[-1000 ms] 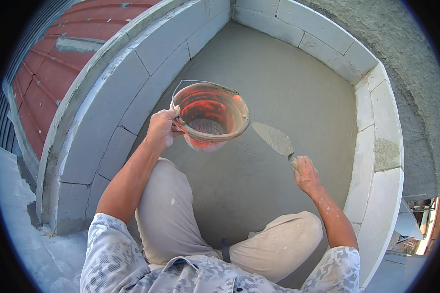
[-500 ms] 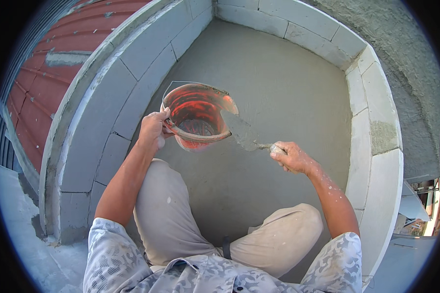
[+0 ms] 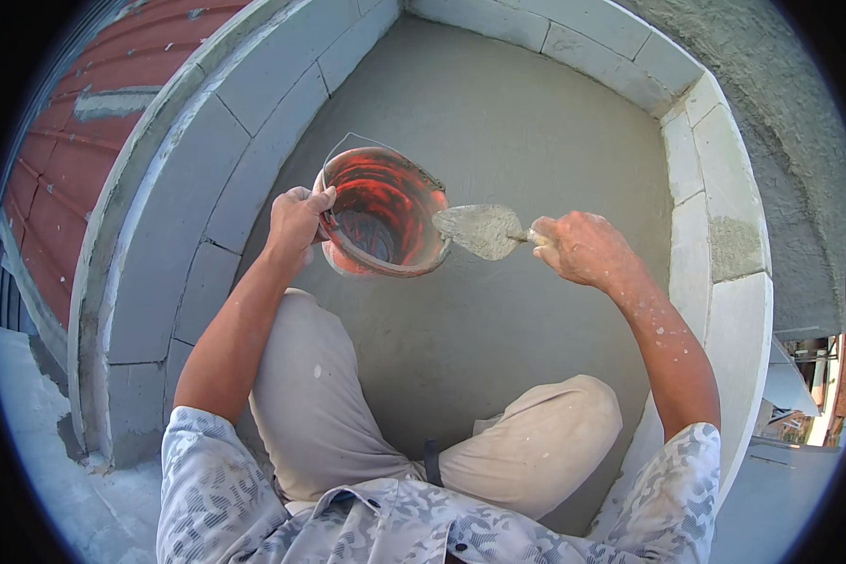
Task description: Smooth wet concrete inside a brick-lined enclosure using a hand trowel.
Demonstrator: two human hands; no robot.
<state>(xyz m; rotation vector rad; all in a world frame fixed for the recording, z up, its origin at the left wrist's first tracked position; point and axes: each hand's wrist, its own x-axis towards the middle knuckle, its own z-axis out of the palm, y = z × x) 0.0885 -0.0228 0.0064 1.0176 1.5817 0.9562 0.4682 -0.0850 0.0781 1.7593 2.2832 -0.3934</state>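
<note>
Left hand (image 3: pixel 296 224) grip closed on rim of tilted red bucket (image 3: pixel 385 202), held over floor (image 3: pixel 498 324), nearer its left edge; grey residue (image 3: pixel 368 233) smeared inside. Right hand (image 3: pixel 583 248) grip closed around handle of trowel (image 3: pixel 481 232), blade tip at bucket's right rim, contact unclear.

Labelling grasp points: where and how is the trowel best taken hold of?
Likely the handle, approached from the right, where the right hand holds it: the trowel points left toward the bucket, so its broad, grey-smeared blade is on the far side and the narrow handle faces right.
</note>
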